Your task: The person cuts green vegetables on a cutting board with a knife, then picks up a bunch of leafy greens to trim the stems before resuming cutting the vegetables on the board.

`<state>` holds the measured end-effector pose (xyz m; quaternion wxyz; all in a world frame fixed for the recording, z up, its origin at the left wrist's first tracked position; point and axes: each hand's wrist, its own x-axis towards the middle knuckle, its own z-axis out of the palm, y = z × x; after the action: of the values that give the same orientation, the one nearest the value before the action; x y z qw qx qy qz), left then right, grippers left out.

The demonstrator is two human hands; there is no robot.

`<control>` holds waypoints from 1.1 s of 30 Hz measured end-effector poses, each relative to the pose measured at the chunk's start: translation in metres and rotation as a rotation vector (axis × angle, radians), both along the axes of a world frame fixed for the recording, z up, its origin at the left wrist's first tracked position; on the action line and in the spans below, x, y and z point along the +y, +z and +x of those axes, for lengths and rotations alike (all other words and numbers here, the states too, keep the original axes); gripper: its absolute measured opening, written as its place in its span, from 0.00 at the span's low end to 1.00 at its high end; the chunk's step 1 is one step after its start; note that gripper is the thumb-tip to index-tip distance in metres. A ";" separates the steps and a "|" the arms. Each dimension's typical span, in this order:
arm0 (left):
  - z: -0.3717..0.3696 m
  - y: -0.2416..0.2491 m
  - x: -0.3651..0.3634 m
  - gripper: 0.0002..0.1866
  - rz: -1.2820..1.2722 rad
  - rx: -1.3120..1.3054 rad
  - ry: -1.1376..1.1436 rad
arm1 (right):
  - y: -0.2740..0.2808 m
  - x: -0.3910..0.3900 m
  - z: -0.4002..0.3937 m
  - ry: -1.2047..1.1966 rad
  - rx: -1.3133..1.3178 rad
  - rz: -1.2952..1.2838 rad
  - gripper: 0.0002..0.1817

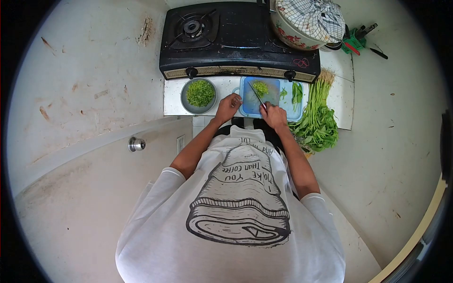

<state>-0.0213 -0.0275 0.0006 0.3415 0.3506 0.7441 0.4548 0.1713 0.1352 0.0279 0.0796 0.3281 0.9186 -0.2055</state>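
Note:
My right hand [273, 115] is wrapped round the handle of a knife [257, 93], whose blade lies over the blue cutting board [246, 104]. Chopped greens [260, 88] are heaped beside the blade, and a few leaves [297, 93] lie at the board's right side. By the board's left edge is my left hand [229, 106], its fingers curled; whether they hold anything is too small to tell. Left of that hand stands a grey bowl [183, 103] with chopped greens [200, 93] in it. A large bunch of leafy greens [318, 113] lies right of the board.
Behind the board is a black two-burner stove [240, 35]. A flowered pot [295, 37] covered with a checked cloth [314, 18] stands on its right side. Farther right, a green basket [355, 41] holds utensils. A door knob [136, 144] is at the left.

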 end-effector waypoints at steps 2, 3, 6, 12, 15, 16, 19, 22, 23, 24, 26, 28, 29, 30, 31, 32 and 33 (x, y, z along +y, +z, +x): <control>0.002 0.025 0.007 0.19 -0.031 -0.006 -0.018 | 0.013 0.000 -0.003 -0.031 0.018 -0.014 0.22; 0.002 0.029 0.010 0.22 -0.005 0.031 -0.071 | 0.018 -0.001 -0.003 -0.046 0.036 -0.019 0.22; 0.004 0.038 0.019 0.29 0.081 0.121 -0.207 | 0.019 0.001 0.002 -0.045 0.070 -0.018 0.21; 0.004 0.037 0.036 0.29 0.096 0.221 -0.368 | 0.019 0.001 0.013 -0.034 0.207 -0.014 0.18; 0.000 0.026 0.047 0.30 0.071 0.222 -0.431 | 0.020 0.000 0.018 -0.034 0.218 -0.008 0.17; -0.001 0.025 0.051 0.30 0.053 0.219 -0.452 | 0.022 0.000 0.018 -0.038 0.214 -0.008 0.17; -0.001 0.038 0.060 0.30 -0.026 0.192 -0.476 | 0.026 0.001 0.020 -0.051 0.215 -0.018 0.16; 0.002 0.040 0.062 0.31 -0.038 0.147 -0.508 | 0.026 0.003 0.021 -0.064 0.186 -0.027 0.16; 0.003 0.037 0.062 0.31 -0.030 0.130 -0.522 | 0.025 0.004 0.020 -0.064 0.194 -0.022 0.17; 0.004 0.033 0.060 0.32 0.010 0.161 -0.525 | 0.023 0.005 0.021 -0.062 0.200 -0.018 0.17; 0.005 0.025 0.056 0.33 0.092 0.228 -0.529 | 0.022 0.005 0.021 -0.058 0.205 -0.032 0.17; 0.000 0.024 0.058 0.33 0.025 0.245 -0.533 | 0.024 0.007 0.021 -0.055 0.209 -0.059 0.18; -0.003 0.022 0.059 0.33 -0.010 0.254 -0.534 | 0.024 0.008 0.022 -0.059 0.212 -0.067 0.18; -0.006 0.027 0.060 0.34 -0.033 0.246 -0.536 | 0.025 0.008 0.023 -0.062 0.215 -0.076 0.18; -0.011 0.031 0.061 0.35 -0.058 0.239 -0.536 | 0.024 0.009 0.023 -0.064 0.218 -0.088 0.19; -0.015 0.035 0.060 0.36 -0.085 0.230 -0.537 | 0.024 0.010 0.023 -0.063 0.217 -0.079 0.19; -0.019 0.037 0.059 0.36 -0.095 0.197 -0.516 | 0.022 0.011 0.026 -0.064 0.215 -0.073 0.19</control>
<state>-0.0407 0.0312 0.0377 0.3882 0.5545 0.6803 0.2810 0.1971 0.1467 0.0497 -0.0139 0.3302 0.9028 -0.2751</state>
